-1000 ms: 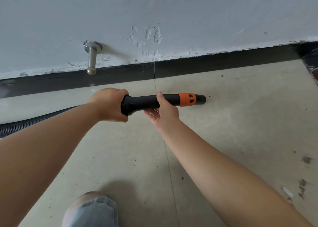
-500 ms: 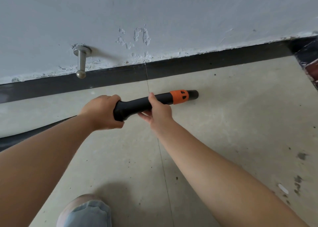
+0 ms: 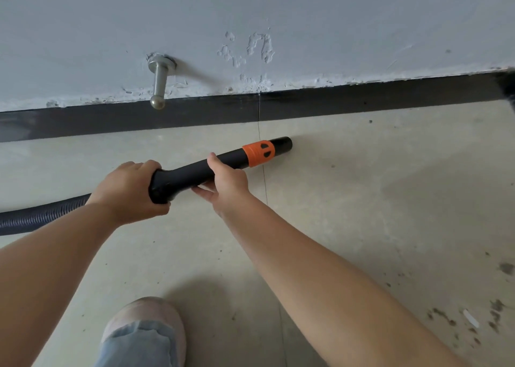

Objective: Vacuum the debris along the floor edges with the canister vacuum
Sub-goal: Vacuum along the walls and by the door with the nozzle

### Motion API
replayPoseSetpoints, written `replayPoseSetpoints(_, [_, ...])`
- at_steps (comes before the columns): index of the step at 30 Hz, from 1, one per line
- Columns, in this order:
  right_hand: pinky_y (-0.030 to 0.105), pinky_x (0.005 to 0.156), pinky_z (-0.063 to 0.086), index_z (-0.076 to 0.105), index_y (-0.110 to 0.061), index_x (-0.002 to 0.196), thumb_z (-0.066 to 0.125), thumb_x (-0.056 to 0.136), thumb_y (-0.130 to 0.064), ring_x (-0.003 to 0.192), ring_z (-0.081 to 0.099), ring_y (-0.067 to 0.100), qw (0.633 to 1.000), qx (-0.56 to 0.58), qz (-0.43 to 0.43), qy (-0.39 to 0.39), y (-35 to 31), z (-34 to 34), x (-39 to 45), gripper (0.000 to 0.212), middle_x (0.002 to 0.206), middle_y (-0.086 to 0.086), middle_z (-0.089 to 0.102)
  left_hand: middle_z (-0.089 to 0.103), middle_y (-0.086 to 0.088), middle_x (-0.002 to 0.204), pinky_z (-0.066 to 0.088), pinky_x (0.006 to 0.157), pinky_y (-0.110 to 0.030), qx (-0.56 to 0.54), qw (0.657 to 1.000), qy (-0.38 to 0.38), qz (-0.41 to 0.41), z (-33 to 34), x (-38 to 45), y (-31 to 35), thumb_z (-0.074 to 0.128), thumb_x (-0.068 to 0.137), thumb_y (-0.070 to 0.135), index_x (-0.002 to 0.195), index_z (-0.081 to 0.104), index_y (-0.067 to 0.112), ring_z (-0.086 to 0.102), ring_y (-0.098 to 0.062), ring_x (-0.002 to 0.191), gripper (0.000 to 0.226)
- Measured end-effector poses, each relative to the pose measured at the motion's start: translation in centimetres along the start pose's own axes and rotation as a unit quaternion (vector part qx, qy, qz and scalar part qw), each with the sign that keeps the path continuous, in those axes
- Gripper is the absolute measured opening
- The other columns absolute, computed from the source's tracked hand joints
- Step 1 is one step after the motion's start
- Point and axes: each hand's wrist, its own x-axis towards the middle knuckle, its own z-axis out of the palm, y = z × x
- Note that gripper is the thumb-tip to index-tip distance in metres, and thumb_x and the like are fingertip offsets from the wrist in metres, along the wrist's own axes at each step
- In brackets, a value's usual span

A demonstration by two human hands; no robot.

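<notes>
A black vacuum nozzle (image 3: 195, 173) with an orange collar (image 3: 258, 153) lies nearly level just above the beige tiled floor, its open end (image 3: 284, 143) pointing right, a short way out from the black baseboard (image 3: 362, 99). My left hand (image 3: 125, 191) grips the thick rear end of the nozzle, where the ribbed black hose (image 3: 41, 216) runs off to the left. My right hand (image 3: 227, 181) holds the tube from below, thumb on top, just behind the collar. Small dark specks of debris (image 3: 370, 121) lie by the baseboard, and more debris (image 3: 471, 322) lies at the lower right.
A metal door stopper (image 3: 158, 85) sticks out of the grey wall above the baseboard, left of the nozzle. My knee in light jeans (image 3: 142, 336) is at the bottom centre. A dark object (image 3: 508, 88) shows at the right edge.
The nozzle tip has tilted upward towards the baseboard. Both hands keep the same hold, and the view has shifted slightly.
</notes>
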Motion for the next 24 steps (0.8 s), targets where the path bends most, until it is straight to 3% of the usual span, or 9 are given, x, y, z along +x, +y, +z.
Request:
replayPoseSetpoints(5, [0.039,0.077,0.055,0.045,-0.004,0.126,0.062,0.089,-0.022,0.105,0.06,0.031,0.995,0.04,-0.071,0.06,-4.8,-4.2,0.3,0.045,0.119,0.016,0.058,0.043,0.006,0.069,0.028,0.054,-0.027,0.026,0.998,-0.018,0.048,0.1,3.6,6.8,0.069,0.071,0.037,0.092,0.047,0.019,0.043,-0.019,0.075,0.036])
replayPoseSetpoints(12, [0.042,0.072,0.053,0.042,-0.006,0.129,0.061,0.09,-0.027,0.103,0.06,0.032,0.976,0.073,-0.135,0.152,-11.7,-11.3,-0.3,0.048,0.112,0.015,0.057,0.051,0.002,0.077,0.034,0.055,-0.025,0.05,0.988,-0.044,0.137,0.2,7.7,17.3,0.066,0.07,0.043,0.089,0.044,0.02,0.049,-0.021,0.072,0.038])
replayPoseSetpoints(19, [0.04,0.073,0.053,0.043,-0.005,0.125,0.059,0.091,-0.028,0.107,0.059,0.032,0.972,0.062,-0.144,0.174,-15.1,-15.6,-1.2,0.044,0.105,0.014,0.056,0.044,0.005,0.07,0.031,0.051,-0.026,0.06,0.984,-0.047,0.158,0.5,8.2,23.0,0.064,0.071,0.044,0.091,0.044,0.016,0.048,-0.018,0.069,0.04])
replayPoseSetpoints(24, [0.039,0.075,0.055,0.045,-0.003,0.125,0.062,0.089,-0.029,0.097,0.062,0.03,0.97,0.029,-0.151,0.188,-17.1,-17.5,-1.5,0.047,0.118,0.016,0.057,0.041,0.004,0.069,0.031,0.05,-0.026,0.031,0.989,-0.051,0.137,1.7,7.8,26.1,0.063,0.074,0.043,0.089,0.038,0.014,0.048,-0.02,0.071,0.04])
